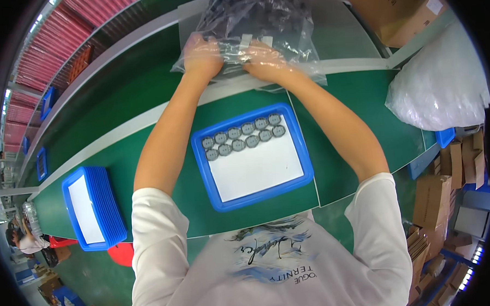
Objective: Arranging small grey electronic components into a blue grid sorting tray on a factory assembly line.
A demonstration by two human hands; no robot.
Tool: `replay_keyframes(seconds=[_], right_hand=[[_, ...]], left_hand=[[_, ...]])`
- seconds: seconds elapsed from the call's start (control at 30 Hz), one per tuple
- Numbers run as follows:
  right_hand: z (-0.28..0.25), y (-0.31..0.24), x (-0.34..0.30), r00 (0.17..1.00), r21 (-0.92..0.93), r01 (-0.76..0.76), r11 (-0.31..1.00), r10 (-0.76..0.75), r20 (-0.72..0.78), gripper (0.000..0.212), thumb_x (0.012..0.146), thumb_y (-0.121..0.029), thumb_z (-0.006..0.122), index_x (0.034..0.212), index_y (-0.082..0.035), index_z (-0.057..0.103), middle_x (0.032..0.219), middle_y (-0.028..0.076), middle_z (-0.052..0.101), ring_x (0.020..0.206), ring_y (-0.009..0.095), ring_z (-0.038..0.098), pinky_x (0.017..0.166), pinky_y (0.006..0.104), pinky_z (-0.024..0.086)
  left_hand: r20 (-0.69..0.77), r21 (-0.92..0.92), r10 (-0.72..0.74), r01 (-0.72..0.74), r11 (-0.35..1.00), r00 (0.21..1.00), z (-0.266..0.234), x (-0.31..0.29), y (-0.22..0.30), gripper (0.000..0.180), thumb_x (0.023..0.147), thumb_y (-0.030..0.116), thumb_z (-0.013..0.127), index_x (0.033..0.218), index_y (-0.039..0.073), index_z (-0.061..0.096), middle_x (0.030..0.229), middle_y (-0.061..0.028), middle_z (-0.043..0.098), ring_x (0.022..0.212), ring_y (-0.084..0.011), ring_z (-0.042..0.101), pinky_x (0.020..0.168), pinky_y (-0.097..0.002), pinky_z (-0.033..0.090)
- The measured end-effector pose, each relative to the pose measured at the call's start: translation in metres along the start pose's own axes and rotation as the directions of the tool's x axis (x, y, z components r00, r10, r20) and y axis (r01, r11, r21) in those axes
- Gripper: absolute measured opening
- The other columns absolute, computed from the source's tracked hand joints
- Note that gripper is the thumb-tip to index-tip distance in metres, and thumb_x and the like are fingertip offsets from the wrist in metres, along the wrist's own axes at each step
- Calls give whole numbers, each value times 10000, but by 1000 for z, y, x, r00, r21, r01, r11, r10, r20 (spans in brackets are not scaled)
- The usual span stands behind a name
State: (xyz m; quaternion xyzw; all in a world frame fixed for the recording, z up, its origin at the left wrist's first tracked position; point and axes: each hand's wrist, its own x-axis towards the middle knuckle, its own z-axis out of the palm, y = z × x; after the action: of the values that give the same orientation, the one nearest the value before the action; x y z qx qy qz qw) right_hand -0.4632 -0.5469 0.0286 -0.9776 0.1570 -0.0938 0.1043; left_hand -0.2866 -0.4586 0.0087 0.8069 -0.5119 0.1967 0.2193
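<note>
At the top of the view lies a clear plastic bag (300, 33) filled with dark grey pieces, too blurred under the film to make out singly. Its near, crumpled edge is bunched in my left hand (202, 56), whose fingers are closed on the film. Just beside it, my right hand (265, 62) also grips the bag, partly covered by the plastic. Between my forearms, on the green bench, is a blue tray (214, 193) with a white bottom. Several round grey parts (238, 145) sit in two rows along its far side.
A stack of blue trays (102, 208) stands on the bench at left. A large white plastic sack (444, 84) bulges at right. Cardboard boxes (430, 199) fill the floor at right. A pale metal rail (356, 65) runs beyond the tray. Another person (27, 242) is far left.
</note>
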Motion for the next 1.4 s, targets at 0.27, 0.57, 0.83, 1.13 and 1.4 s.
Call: replay_keyframes(seconds=[0.27,0.57,0.83,1.13,1.4], right_hand=[[-55,-50,-106,997,636,27,771,27,-76,316,857,-101,743,1146,-7,655,1086,112,656,896,206,665,821,343,534],[-54,-21,-236,897,539,-343,769,438,-54,140,897,-103,735,982,1,695,903,75,697,837,140,635,749,295,505],[-24,-13,-267,923,278,-146,949,232,-307,84,882,-31,709,935,3,654,961,119,663,883,276,620,760,349,504],[-33,-20,-283,965,172,-96,980,134,-226,183,844,33,709,1024,6,686,1135,125,661,1040,296,654,914,348,512],[-46,-92,-229,982,374,109,921,-40,-186,168,806,15,771,955,0,696,1017,131,663,927,240,655,798,311,524]], left_hand=[[108,-276,279,-241,930,954,-39,-43,10,315,787,84,740,1098,57,695,1097,-223,645,1091,-426,596,950,-506,480],[57,-560,4,28,828,998,-113,-97,13,271,847,139,671,1099,44,696,964,-163,704,886,-324,662,820,-427,523],[288,-453,-331,432,780,899,-177,-224,-60,153,888,93,650,1003,30,727,857,-100,687,756,-196,629,716,-328,516],[106,-142,-185,199,970,977,-197,-293,-70,334,842,103,765,1172,54,732,1055,-113,668,1010,-299,603,858,-385,520],[197,-465,54,45,884,979,-209,-253,-3,298,773,48,777,1065,50,713,1073,-103,657,1031,-304,599,862,-414,511]])
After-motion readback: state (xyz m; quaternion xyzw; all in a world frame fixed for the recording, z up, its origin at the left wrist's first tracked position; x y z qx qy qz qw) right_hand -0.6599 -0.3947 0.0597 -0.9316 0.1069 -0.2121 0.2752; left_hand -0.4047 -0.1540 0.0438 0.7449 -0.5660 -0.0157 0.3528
